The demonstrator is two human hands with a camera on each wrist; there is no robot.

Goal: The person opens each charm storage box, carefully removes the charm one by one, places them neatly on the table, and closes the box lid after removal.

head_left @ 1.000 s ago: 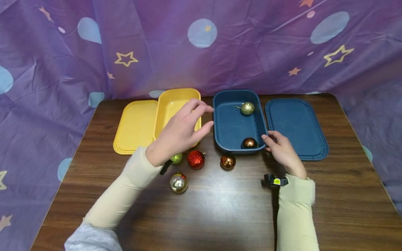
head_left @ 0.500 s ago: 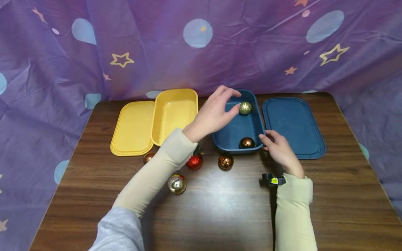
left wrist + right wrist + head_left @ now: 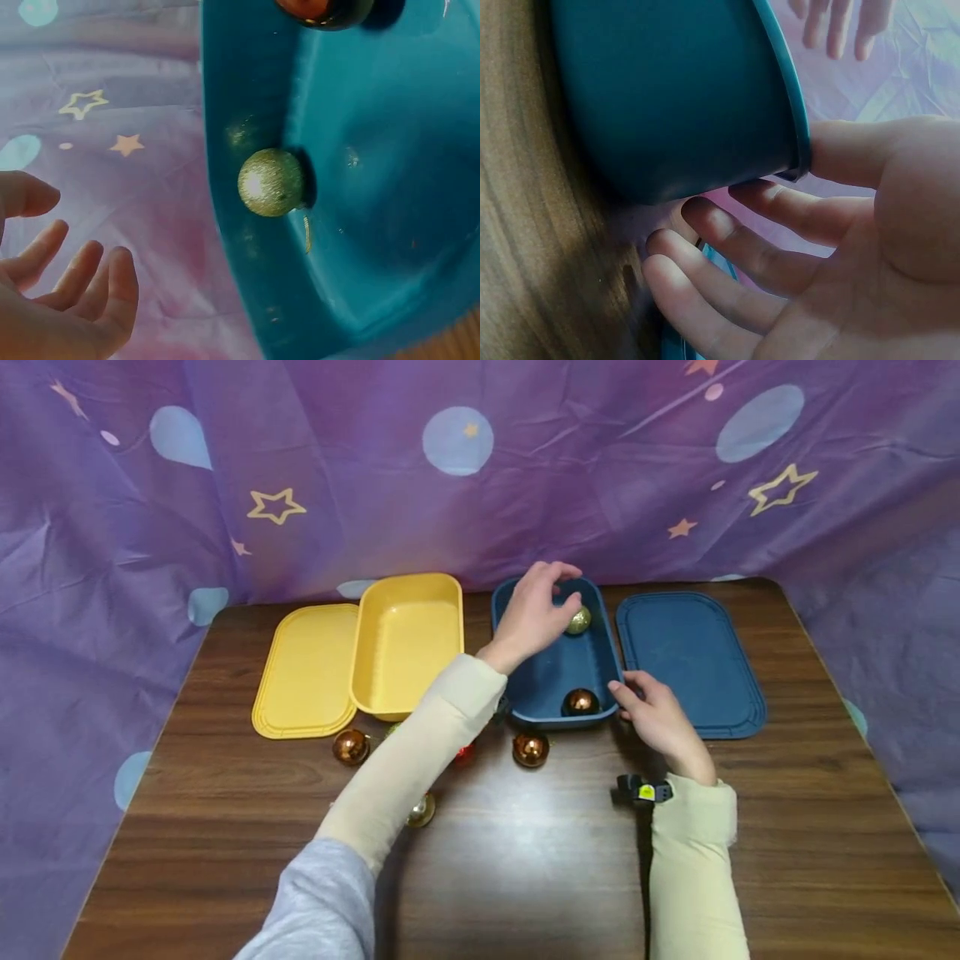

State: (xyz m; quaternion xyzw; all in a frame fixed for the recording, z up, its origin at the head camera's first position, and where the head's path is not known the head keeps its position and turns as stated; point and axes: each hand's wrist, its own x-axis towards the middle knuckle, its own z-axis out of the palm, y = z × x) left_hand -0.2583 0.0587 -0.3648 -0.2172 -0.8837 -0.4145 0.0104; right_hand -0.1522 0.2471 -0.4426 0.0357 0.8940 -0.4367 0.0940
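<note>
A blue plastic box point(image 3: 546, 681) holds a gold glitter bauble point(image 3: 271, 182) near its far end and a shiny brown bauble point(image 3: 581, 702) at its near end. Above the box's far half hovers my left hand point(image 3: 531, 617), fingers loosely bent and nothing between them; its thumb overlaps the gold bauble in the head view. In the left wrist view that bauble lies apart from the fingers, against the wall. My right hand point(image 3: 660, 718) pinches the near right corner of the box. Its thumb is at the rim and its fingertips point(image 3: 705, 217) are by the outer wall.
A yellow box point(image 3: 408, 647) stands left of the blue one, beside a yellow lid point(image 3: 303, 672). A blue lid point(image 3: 693, 664) lies at right. Brown baubles point(image 3: 350, 747) point(image 3: 531, 749) rest on the table in front; a red bauble point(image 3: 463, 754) and a silvery-gold bauble point(image 3: 422, 811) are partly hidden by my left arm.
My left hand has moved right, from over the yellow box to over the blue box near the gold bauble. My right hand has stayed at the blue box's corner.
</note>
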